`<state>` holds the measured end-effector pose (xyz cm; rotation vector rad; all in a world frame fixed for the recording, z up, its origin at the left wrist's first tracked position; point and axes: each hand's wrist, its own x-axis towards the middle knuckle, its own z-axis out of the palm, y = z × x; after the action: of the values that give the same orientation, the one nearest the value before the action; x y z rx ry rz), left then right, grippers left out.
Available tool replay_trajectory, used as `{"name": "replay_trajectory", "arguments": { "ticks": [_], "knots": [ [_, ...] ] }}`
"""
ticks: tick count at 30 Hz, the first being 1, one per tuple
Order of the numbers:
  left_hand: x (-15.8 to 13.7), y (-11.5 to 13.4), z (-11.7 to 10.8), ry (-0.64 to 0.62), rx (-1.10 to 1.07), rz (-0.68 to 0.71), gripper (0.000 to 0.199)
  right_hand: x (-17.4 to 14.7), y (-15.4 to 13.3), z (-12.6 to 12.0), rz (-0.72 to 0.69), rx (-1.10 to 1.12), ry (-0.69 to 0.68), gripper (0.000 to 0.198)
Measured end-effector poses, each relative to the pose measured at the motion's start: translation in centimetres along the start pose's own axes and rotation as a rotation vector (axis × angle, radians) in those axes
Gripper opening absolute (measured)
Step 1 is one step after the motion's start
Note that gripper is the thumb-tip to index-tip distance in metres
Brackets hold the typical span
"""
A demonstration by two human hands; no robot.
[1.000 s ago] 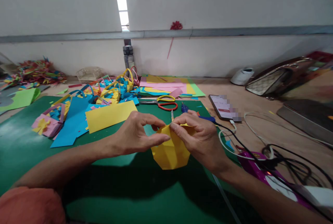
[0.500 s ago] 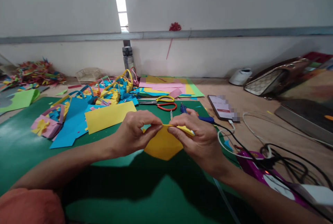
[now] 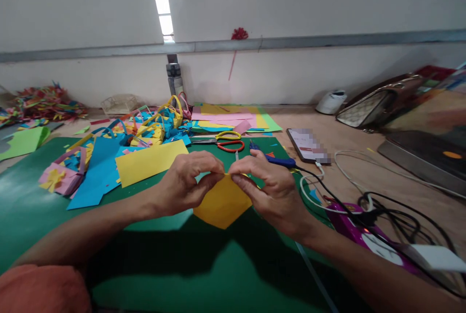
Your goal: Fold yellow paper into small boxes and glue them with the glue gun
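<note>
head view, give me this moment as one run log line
left hand: grip closed on edge of yellow angular paper piece | right hand: grip closed on same edge | red-and-yellow-handled metal scissors: lying beyond hands

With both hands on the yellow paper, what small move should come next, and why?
Perhaps slide the left hand outward along the top edge of the held yellow paper, pressing it between thumb and fingers. That hand and the right hand pinch this edge close together, and the sheet hangs below them.
</note>
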<state>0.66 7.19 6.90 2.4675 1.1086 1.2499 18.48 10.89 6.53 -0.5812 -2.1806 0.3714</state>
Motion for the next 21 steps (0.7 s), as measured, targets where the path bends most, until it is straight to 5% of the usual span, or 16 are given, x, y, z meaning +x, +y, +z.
{"name": "replay_trajectory", "arguments": {
  "ticks": [10,21],
  "knots": [
    [-0.1,-0.1,0.6,0.013,-0.058,-0.043,0.007,-0.3,0.1,0.4,-0.014,-0.016,0.0,0.009],
    [-0.3,0.9,0.7,-0.004,0.159,0.153,0.011,-0.7,-0.8,-1.2,-0.262,-0.458,-0.114,0.021]
  ]
}}
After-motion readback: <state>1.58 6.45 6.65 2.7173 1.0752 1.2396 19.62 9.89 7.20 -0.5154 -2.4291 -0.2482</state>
